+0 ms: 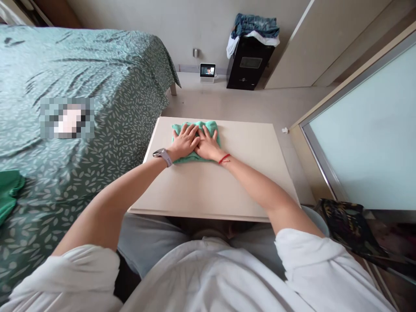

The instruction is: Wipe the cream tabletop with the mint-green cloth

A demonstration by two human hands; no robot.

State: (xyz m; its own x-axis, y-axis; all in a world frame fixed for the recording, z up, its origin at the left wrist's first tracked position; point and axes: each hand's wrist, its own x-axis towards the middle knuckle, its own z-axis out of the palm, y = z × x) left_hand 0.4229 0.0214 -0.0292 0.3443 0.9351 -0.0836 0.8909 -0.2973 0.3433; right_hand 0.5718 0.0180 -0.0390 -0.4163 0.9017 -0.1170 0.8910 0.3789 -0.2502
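Note:
A green cloth point(210, 125) lies folded or bunched on a pale table point(208, 190), near its far edge and left of the middle. My left hand point(184, 141) rests flat on the cloth's left part, fingers spread and pointing away from me; a watch with a light strap is on that wrist. Pressed on the right part of the cloth is my right hand point(208, 144), also with spread fingers and a red string round the wrist. The two hands touch at the thumbs. Neither hand grips the cloth, and part of it is hidden under them.
A bed with a green leaf-patterned sheet point(107, 86) stands at the left, with another green cloth point(9, 190) on it. Beyond the table are a small screen point(207, 73) and a black cabinet point(250, 63) topped with clothes. A frosted panel point(367, 117) stands right.

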